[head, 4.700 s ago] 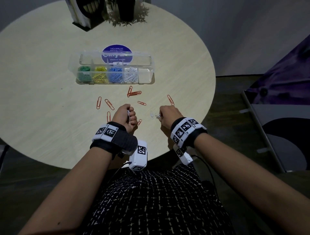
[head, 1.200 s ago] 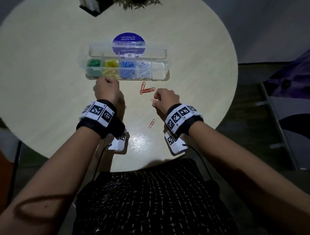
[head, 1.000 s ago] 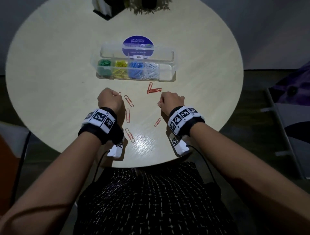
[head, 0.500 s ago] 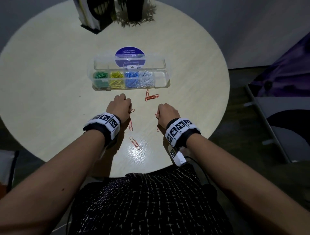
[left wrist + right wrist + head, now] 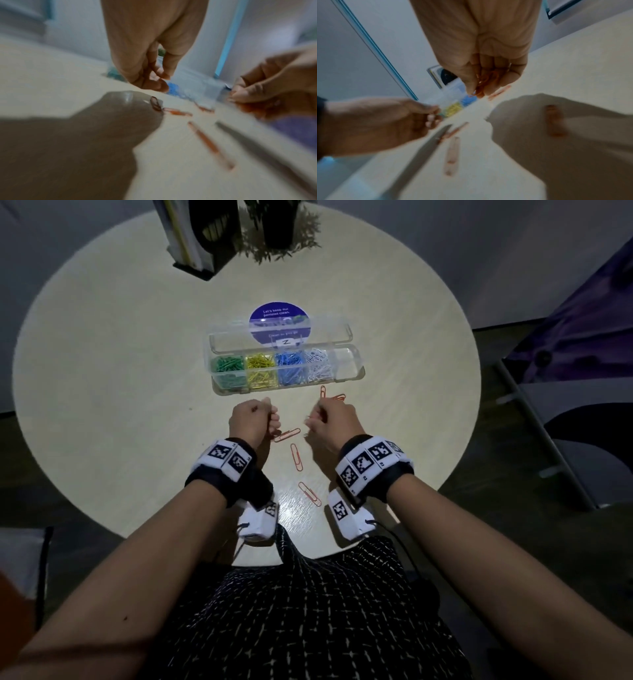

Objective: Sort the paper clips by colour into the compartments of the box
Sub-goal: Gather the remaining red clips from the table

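Your right hand [image 5: 337, 422] hangs just above the table [image 5: 102, 371], fingers curled round a small bunch of orange clips [image 5: 485, 82], plain in the right wrist view. Your left hand [image 5: 251, 419] is curled too, fingertips drawn together, but that wrist view is blurred and I cannot tell whether it holds anything. More loose orange clips [image 5: 297, 457] lie between and behind your wrists, two more beside the box [image 5: 349, 371]. The box sits open just beyond your knuckles: green, yellow, blue and white clips fill four compartments, and the rightmost one looks bare.
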